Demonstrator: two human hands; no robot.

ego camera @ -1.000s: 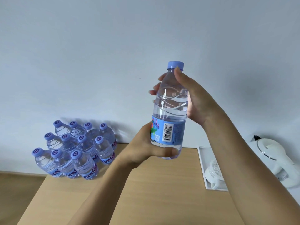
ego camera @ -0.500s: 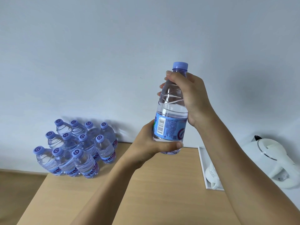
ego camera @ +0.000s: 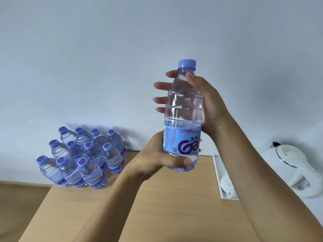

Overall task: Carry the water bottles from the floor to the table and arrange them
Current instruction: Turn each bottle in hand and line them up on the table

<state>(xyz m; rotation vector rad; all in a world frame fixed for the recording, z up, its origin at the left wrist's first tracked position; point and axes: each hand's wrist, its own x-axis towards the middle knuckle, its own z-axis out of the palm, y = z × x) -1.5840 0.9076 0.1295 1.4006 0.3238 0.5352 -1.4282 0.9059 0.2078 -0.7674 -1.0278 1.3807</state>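
I hold one clear water bottle (ego camera: 183, 119) with a blue cap and blue label upright in the air above the wooden table (ego camera: 166, 206). My left hand (ego camera: 153, 161) cups its base and lower label. My right hand (ego camera: 206, 105) wraps the upper body just under the cap, fingertips showing on the bottle's left side. The purple logo on the label faces me. Several matching bottles (ego camera: 82, 158) stand grouped in rows at the table's far left corner against the wall.
A white tray (ego camera: 218, 179) holding a white cup lies at the table's right side. A white electric kettle (ego camera: 293, 170) stands further right. A pale wall backs the table. Wooden floor shows at the lower left.
The bottle has been turned about its upright axis: the barcode side swung away to the left and the logo now faces me. My right hand re-gripped around the upper body.
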